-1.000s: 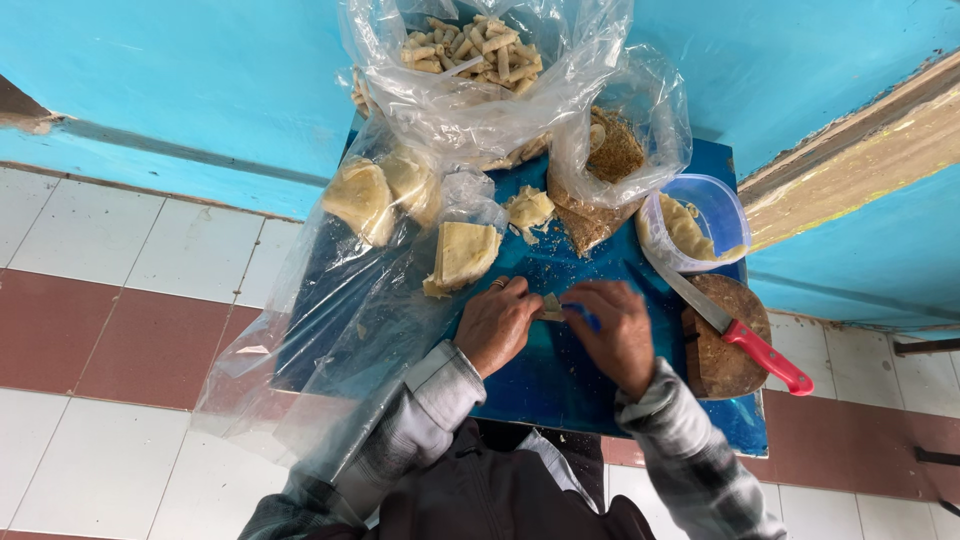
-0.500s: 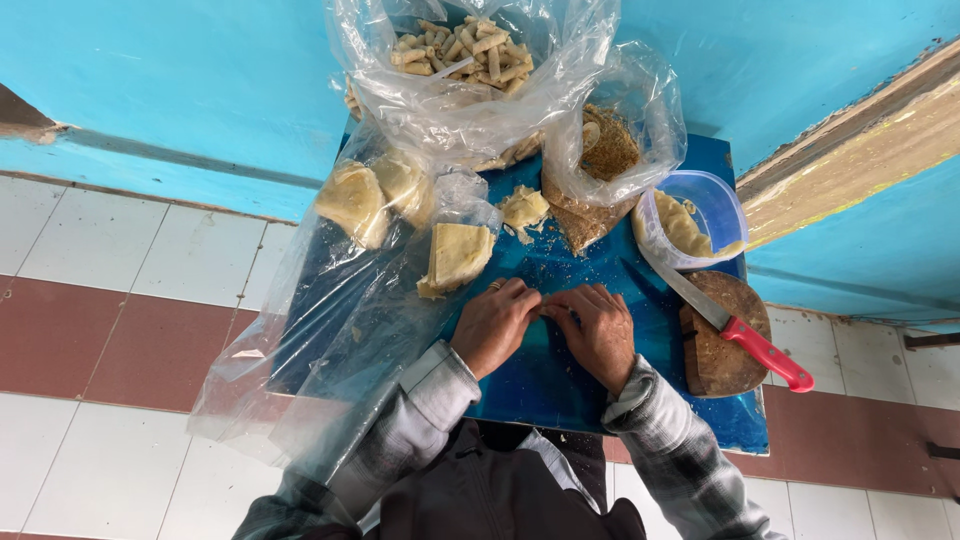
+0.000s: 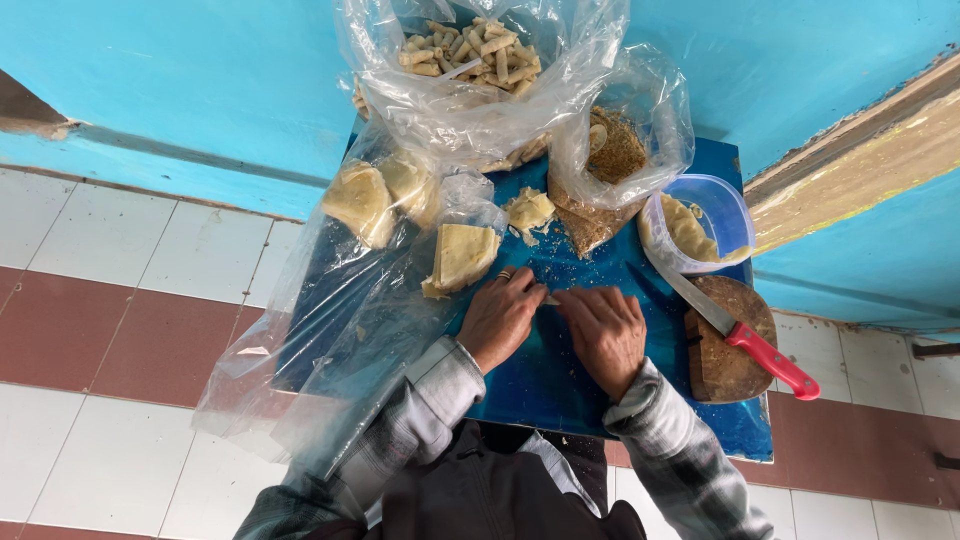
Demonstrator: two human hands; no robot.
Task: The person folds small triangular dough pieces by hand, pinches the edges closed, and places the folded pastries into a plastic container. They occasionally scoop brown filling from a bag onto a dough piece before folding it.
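- Left hand [image 3: 502, 318] and right hand [image 3: 604, 334]: palms down, fingers curled over a small dough piece [image 3: 551, 299], pressing it against the blue worktop [image 3: 560, 385].
- Red-handled knife [image 3: 738, 335]: parked on the wooden block [image 3: 728, 365], within reach.

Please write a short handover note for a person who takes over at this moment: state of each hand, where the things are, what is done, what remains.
Left hand and right hand: both palm down on the blue table, fingertips meeting over a small piece that is mostly hidden.
Things: dough wedge beside the left hand; more dough under plastic sheet; knife across wooden block, unheld; tub of dough.
Done: big bag holds many finished rolls.
Left: the dough wedges still uncut.
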